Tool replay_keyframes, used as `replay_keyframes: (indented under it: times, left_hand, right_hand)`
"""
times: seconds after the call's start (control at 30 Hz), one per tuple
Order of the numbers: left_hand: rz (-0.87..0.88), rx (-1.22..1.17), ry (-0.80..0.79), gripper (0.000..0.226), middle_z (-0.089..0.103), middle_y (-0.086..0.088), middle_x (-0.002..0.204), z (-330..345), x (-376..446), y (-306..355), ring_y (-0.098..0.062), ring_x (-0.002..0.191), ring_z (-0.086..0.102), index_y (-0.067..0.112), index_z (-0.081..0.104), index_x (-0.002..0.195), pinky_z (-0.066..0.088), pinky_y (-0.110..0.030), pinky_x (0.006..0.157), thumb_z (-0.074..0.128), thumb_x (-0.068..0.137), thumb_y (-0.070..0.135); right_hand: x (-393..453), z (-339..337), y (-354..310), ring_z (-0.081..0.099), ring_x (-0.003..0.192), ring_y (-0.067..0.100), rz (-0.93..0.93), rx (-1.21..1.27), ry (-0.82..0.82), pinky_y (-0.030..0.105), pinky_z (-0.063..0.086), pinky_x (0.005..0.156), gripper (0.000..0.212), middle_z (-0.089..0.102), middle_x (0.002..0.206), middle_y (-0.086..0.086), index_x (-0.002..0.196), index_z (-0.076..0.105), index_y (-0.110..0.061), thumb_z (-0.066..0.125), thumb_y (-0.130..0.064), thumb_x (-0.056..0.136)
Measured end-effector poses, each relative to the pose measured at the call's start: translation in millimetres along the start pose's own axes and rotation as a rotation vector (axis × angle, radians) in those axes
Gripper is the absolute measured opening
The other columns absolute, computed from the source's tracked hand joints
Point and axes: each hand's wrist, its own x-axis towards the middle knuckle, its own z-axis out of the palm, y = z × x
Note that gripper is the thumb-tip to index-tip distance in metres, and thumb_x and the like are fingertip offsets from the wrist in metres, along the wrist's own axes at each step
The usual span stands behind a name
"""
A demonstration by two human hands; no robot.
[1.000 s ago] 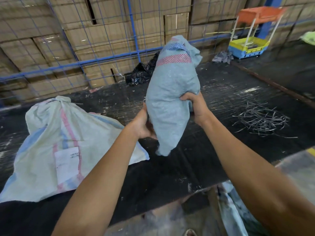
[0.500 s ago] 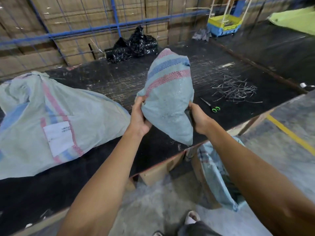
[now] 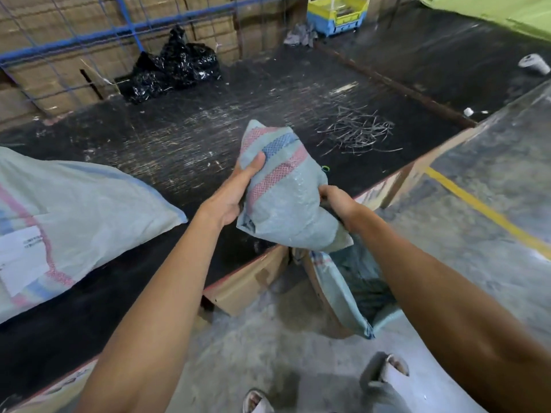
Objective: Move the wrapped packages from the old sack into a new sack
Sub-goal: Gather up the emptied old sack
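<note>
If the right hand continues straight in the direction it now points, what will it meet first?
The right hand already grips the wrapped package and points leftward into it, so the package comes first. Beyond it is probably the left hand, though depth is unclear.

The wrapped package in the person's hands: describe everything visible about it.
The wrapped package is a lumpy bundle in pale blue-green woven plastic sacking, with pink bands and one blue band across its upper part. It is held off the dark platform, tilted, its pointed top away from the person. The left hand grips its left side near the stripes; the right hand grips the right edge. Its lower corner hangs over the open sack standing on the floor below. Its contents are not visible.
</note>
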Motion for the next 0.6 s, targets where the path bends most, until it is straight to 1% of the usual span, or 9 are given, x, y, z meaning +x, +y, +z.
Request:
replay_keyframes:
  times: [0.07,0.17,0.2,0.23,0.3,0.37,0.43,0.5,0.6]
  left_hand:
    - [-0.051,-0.046,0.001,0.041,0.077,0.0,0.106,40.4,12.7,-11.4,-0.014,0.093,0.074,0.025,0.066,0.121,0.059,-0.029,0.073,0.067,0.086,0.046]
    - [-0.003,-0.095,0.166,0.02,0.077,-0.005,0.101,90.7,34.2,-31.6,-0.02,0.092,0.074,0.022,0.073,0.105,0.055,-0.035,0.082,0.07,0.088,0.031]
    - [0.016,-0.131,0.221,0.019,0.077,-0.006,0.099,113.8,43.7,-40.3,-0.022,0.092,0.073,0.02,0.074,0.103,0.055,-0.038,0.083,0.07,0.086,0.028]
    - [0.03,-0.156,0.277,0.02,0.076,-0.007,0.098,131.4,51.2,-49.9,-0.025,0.093,0.072,0.018,0.074,0.101,0.056,-0.041,0.085,0.069,0.085,0.027]
    - [0.056,-0.184,0.344,0.024,0.074,-0.01,0.099,165.8,62.3,-63.7,-0.029,0.096,0.071,0.015,0.074,0.102,0.056,-0.046,0.089,0.067,0.082,0.026]
    - [0.064,-0.207,0.391,0.022,0.074,-0.011,0.097,192.4,65.2,-77.4,-0.029,0.094,0.071,0.012,0.074,0.101,0.057,-0.044,0.084,0.064,0.085,0.023]
    - [0.024,-0.218,0.436,0.022,0.075,-0.011,0.098,221.8,67.7,-95.8,-0.028,0.094,0.072,0.01,0.073,0.105,0.058,-0.041,0.081,0.063,0.088,0.021]
    - [-0.023,-0.226,0.471,0.027,0.075,-0.013,0.105,246.1,70.2,-110.0,-0.028,0.099,0.072,0.01,0.071,0.114,0.058,-0.04,0.085,0.064,0.09,0.02]
    - [-0.149,-0.186,0.433,0.031,0.075,-0.007,0.112,257.6,74.6,-143.3,-0.023,0.106,0.071,0.015,0.068,0.122,0.056,-0.036,0.089,0.066,0.092,0.027]
  right_hand:
    - [2.3,-33.4,-2.6,0.054,0.073,0.025,-0.041,-0.079,-0.009,0.034,0.041,0.072,0.012,0.055,0.076,0.012,0.088,0.056,-0.014,0.047,-0.015,0.08]
    - [12.7,-87.5,1.3,0.057,0.059,0.014,-0.103,0.038,-0.074,0.02,0.046,0.059,0.016,0.06,0.062,0.0,0.078,0.056,-0.011,0.043,-0.002,0.08]
    - [19.5,-116.2,5.2,0.062,0.062,0.015,-0.071,0.131,-0.131,0.018,0.048,0.06,0.017,0.063,0.063,-0.001,0.078,0.06,-0.012,0.046,-0.002,0.078]
    - [24.5,-141.3,10.6,0.065,0.071,0.018,-0.045,0.225,-0.221,0.022,0.051,0.068,0.016,0.067,0.07,0.002,0.084,0.064,-0.01,0.05,-0.005,0.078]
    - [29.7,-185.2,17.8,0.068,0.092,0.024,-0.018,0.326,-0.366,0.031,0.053,0.083,0.021,0.072,0.093,0.006,0.105,0.066,-0.007,0.056,-0.012,0.087]
    - [32.8,-214.8,26.3,0.071,0.098,0.02,0.009,0.277,-0.436,0.031,0.056,0.082,0.028,0.074,0.105,0.002,0.116,0.064,-0.013,0.057,-0.011,0.089]
    - [37.4,-240.6,35.8,0.072,0.096,0.018,0.044,0.166,-0.448,0.031,0.056,0.078,0.038,0.075,0.103,0.0,0.116,0.061,-0.016,0.063,-0.003,0.08]
    - [52.4,-257.5,47.0,0.07,0.097,0.025,0.091,0.071,-0.404,0.034,0.054,0.083,0.05,0.074,0.102,0.006,0.115,0.063,-0.012,0.059,-0.004,0.066]
    - [65.5,-273.7,80.4,0.065,0.09,0.031,0.185,0.026,-0.35,0.039,0.049,0.085,0.042,0.068,0.093,0.013,0.095,0.065,-0.01,0.055,-0.009,0.054]
